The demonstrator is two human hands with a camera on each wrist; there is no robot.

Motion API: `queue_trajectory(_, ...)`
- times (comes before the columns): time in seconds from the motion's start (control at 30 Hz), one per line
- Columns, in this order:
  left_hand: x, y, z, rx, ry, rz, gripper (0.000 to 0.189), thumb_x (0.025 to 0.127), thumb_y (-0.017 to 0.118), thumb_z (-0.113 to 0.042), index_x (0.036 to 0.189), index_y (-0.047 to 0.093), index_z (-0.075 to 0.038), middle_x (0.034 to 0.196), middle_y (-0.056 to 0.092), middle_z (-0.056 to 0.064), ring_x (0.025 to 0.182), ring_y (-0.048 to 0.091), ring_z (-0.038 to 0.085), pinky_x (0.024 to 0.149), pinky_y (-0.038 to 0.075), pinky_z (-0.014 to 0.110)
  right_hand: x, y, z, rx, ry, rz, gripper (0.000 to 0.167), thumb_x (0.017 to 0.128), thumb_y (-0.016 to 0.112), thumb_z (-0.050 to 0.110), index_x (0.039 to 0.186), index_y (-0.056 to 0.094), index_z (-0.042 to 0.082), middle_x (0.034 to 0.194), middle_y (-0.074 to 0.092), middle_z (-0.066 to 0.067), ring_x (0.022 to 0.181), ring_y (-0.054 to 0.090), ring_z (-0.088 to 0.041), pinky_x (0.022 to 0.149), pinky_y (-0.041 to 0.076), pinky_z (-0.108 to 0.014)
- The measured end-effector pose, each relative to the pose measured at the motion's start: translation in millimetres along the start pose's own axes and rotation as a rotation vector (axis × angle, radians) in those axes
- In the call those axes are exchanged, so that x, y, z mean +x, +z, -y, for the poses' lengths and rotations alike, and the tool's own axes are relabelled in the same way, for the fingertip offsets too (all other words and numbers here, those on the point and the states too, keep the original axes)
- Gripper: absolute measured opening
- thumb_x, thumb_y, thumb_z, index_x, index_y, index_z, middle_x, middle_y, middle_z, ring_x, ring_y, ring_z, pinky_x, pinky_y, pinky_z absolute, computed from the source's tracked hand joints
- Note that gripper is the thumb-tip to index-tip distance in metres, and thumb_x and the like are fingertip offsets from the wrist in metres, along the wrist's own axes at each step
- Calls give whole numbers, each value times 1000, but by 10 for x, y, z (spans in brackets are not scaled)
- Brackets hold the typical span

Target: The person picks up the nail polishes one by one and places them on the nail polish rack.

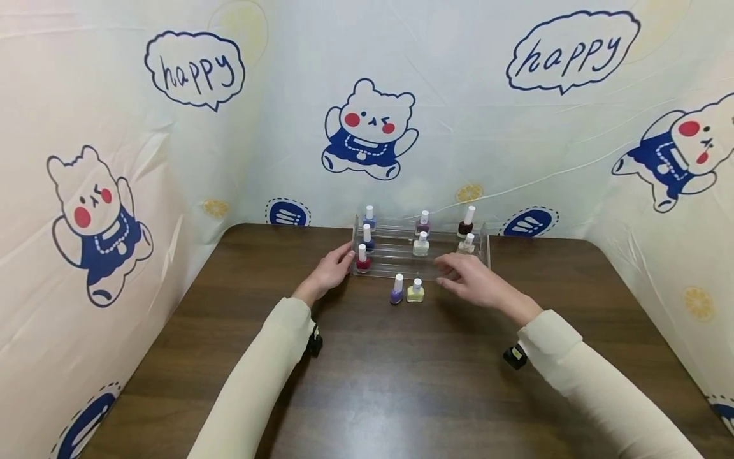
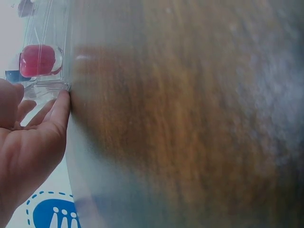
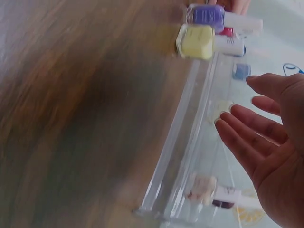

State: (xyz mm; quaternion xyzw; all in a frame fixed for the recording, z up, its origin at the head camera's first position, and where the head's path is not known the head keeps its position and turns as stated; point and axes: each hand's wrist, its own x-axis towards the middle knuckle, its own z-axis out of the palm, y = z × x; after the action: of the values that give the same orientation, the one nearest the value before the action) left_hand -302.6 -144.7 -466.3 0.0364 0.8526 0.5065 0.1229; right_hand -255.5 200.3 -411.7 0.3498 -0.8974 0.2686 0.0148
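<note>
A clear acrylic tiered rack (image 1: pixel 395 262) stands near the table's back edge. My left hand (image 1: pixel 331 268) touches its left end; in the left wrist view the fingertips (image 2: pixel 61 102) reach its lower corner. Beside them a red nail polish bottle (image 1: pixel 362 261) stands on the front tier. My right hand (image 1: pixel 473 279) hovers over the right part of the front tier. Its fingers are spread with nothing between them, as the right wrist view shows. On the table before the rack stand a purple nail polish bottle (image 1: pixel 397 292) and a yellow one (image 1: pixel 415 292).
Higher tiers hold a light blue bottle (image 1: pixel 369 218), a mauve bottle (image 1: pixel 423 224), a dark bottle (image 1: pixel 466 223), a dark blue bottle (image 1: pixel 367 238), a whitish bottle (image 1: pixel 421 245) and a pale beige bottle (image 1: pixel 466 245). A printed cloth (image 1: pixel 459 140) hangs behind the brown table (image 1: pixel 367 382).
</note>
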Motion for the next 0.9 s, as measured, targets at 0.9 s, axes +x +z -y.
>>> queue_trajectory(0.9, -20, -1, 10, 27, 18, -19, 54, 112, 39, -36, 163, 30, -21, 163, 37, 12, 149, 36, 32, 121, 29, 53, 180, 358, 164, -2, -109, 29, 17, 98, 68, 5, 113, 69, -2, 100, 73, -6, 88, 69, -15, 79, 60, -33)
